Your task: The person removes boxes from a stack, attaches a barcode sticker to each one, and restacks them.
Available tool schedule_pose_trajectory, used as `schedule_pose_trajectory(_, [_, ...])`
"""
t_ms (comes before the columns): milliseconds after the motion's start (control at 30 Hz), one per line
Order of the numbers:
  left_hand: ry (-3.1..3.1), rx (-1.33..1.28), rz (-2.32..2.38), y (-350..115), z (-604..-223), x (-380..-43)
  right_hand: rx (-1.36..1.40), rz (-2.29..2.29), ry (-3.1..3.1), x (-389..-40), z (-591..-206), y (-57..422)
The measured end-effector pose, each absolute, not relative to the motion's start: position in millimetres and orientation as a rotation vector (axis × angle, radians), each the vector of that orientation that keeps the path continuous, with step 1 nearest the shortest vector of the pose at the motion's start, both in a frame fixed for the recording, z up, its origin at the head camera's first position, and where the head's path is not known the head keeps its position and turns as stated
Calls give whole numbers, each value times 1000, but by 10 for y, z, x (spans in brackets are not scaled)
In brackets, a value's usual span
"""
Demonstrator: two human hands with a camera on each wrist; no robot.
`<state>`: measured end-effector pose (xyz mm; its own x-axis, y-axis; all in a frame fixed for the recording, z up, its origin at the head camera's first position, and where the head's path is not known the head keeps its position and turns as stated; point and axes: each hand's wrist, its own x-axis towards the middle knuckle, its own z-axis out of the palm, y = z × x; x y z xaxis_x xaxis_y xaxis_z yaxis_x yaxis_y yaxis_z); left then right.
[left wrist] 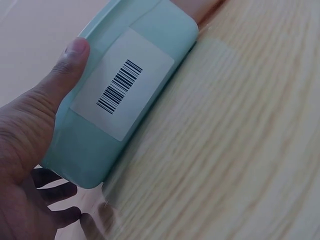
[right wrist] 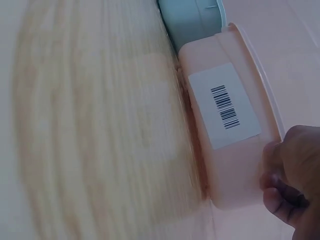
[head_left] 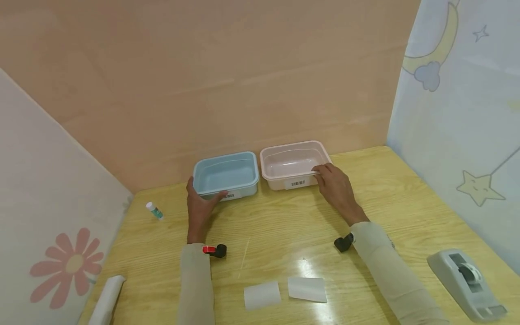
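Two plastic bins stand side by side on the table, a light blue bin (head_left: 225, 171) and a pink bin (head_left: 293, 159) to its right. My left hand (head_left: 199, 209) holds the blue bin's front left corner. In the left wrist view its thumb (left wrist: 70, 67) lies along the front face beside a barcode label (left wrist: 122, 85), with the other fingers round the side. My right hand (head_left: 336, 187) pinches the pink bin's front rim near the right corner. A barcode label (right wrist: 225, 105) is on the pink bin's front too; some right fingers are hidden.
A glue stick (head_left: 155, 211) lies left of the blue bin. Two pieces of white paper (head_left: 262, 295) (head_left: 307, 289) lie near the front. A grey tape dispenser (head_left: 467, 284) sits at right, a white roll (head_left: 106, 300) at left. Walls enclose the table's back and sides.
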<state>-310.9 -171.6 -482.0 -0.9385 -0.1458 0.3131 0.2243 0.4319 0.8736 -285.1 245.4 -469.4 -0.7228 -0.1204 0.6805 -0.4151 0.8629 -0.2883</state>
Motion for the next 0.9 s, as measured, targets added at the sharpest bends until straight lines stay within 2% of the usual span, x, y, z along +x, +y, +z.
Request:
schedule_pose_trajectory(433, [-2330,-97,-1532,-1722,-4836,-3125,372,576,-2121,-2880,-4401,2270])
schedule_pose_trajectory(900, [-2348,-67,-1540,-1713,-4832,-3088,459,563,-2093,-3067,-3941,1614])
